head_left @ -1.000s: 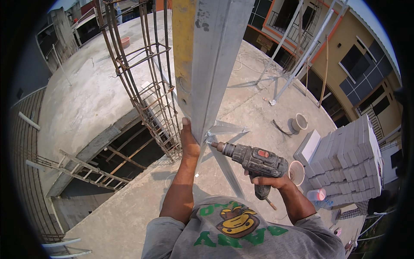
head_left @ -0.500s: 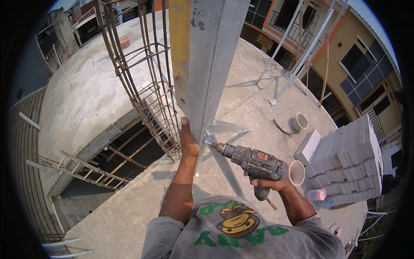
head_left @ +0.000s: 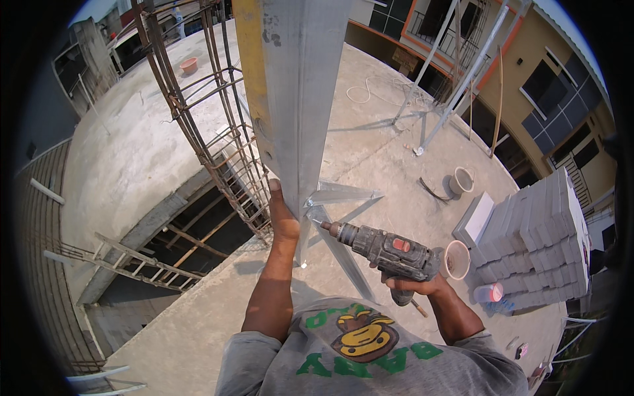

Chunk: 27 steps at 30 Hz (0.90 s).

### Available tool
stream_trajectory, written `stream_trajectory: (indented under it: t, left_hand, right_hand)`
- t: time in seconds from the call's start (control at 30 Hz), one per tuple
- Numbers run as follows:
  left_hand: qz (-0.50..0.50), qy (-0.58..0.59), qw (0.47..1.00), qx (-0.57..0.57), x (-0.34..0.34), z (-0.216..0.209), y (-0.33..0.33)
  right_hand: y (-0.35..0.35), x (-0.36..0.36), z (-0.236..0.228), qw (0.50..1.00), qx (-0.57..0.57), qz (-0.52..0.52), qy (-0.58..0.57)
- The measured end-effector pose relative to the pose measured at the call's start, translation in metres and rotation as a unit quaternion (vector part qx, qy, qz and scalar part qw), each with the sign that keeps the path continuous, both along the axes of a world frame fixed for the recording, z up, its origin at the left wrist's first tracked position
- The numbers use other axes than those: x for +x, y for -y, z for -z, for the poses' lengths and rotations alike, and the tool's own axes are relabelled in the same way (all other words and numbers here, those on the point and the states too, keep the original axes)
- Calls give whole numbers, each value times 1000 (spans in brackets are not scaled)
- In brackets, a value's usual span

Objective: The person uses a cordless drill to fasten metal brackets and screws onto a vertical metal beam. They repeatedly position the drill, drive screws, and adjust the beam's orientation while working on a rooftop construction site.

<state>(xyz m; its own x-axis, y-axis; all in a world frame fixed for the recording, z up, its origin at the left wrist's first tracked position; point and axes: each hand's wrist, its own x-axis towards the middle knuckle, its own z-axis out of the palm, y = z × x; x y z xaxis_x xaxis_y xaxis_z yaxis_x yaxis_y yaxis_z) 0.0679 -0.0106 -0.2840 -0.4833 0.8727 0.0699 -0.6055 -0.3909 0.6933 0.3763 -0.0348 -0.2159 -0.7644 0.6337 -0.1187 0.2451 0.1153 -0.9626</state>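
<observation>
My left hand (head_left: pixel 284 223) is wrapped round the lower part of an upright galvanized metal post (head_left: pixel 304 105). Its thumb shows; the other fingers are hidden behind. Flush along the post's left side runs a long worn yellow bar (head_left: pixel 252 79), which looks like a spirit level, with the thumb by its lower end. Slanting metal braces (head_left: pixel 340 251) spread from near the post's foot. In my right hand (head_left: pixel 422 285) is a dark, scuffed cordless drill (head_left: pixel 396 254), gripped by its handle. The drill's tip points left at the post's base, close to the brace joint; contact cannot be made out.
A rebar column cage (head_left: pixel 211 125) rises left of the post, beside a floor opening (head_left: pixel 165 244) with a ladder (head_left: pixel 145 264). Grey blocks (head_left: pixel 528 237) are stacked at right, near a pale bucket (head_left: pixel 456 259). Farther off stand another bucket (head_left: pixel 461 180) and slanted metal poles (head_left: pixel 462 86).
The post and yellow bar have shifted left in view, most at the top. My left hand has moved slightly left with them, and the drill's tip sits a little farther left and lower.
</observation>
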Motion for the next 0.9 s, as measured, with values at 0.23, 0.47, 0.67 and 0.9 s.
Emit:
stream_trajectory:
  t: [0.23, 0.47, 0.67, 0.9]
  left_hand:
    - [-26, -36, 999, 3, -1, 9, 0]
    - [-91, -40, 995, 16, -15, 23, -5]
    - [-112, -155, 982, -1, -25, 22, -1]
    - [-52, -78, 995, 26, -18, 37, 21]
  right_hand:
    - [18, 25, -8, 991, -88, 75, -74]
    - [22, 44, -16, 975, -142, 84, -150]
    - [23, 49, 6, 964, -180, 119, -156]
    - [-15, 57, -9, 986, -134, 91, -49]
